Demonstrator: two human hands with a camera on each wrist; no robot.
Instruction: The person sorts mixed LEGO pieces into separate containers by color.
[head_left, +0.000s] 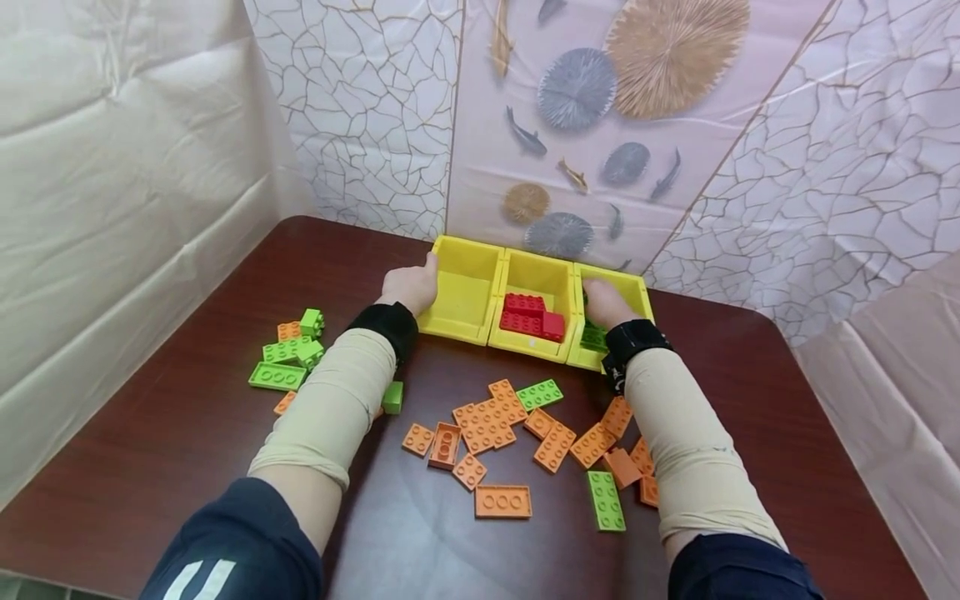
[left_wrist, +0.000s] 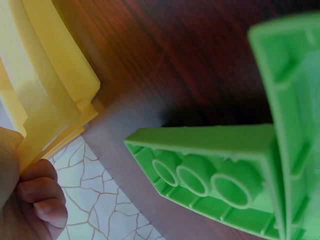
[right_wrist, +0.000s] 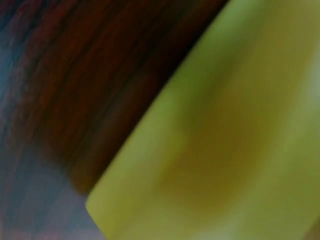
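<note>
Three yellow bins (head_left: 457,332) stand joined in a row at the back of the table. My left hand (head_left: 411,287) grips the outer rim of the left bin; in the left wrist view its fingers (left_wrist: 42,192) curl around the yellow edge. My right hand (head_left: 606,302) reaches down into the right bin, over dark green bricks (head_left: 594,337). Its fingertips are hidden, and I cannot tell whether they hold a brick. Red bricks (head_left: 522,312) lie in the middle bin. A blurred yellow bin wall (right_wrist: 200,150) fills much of the right wrist view.
Orange bricks (head_left: 487,421) and light green bricks (head_left: 606,500) lie scattered across the table (head_left: 405,533) between my forearms. More light green bricks (head_left: 277,376) are piled left of my left forearm, with an orange brick (head_left: 288,331) among them. A patterned backdrop (head_left: 360,108) rises behind the bins.
</note>
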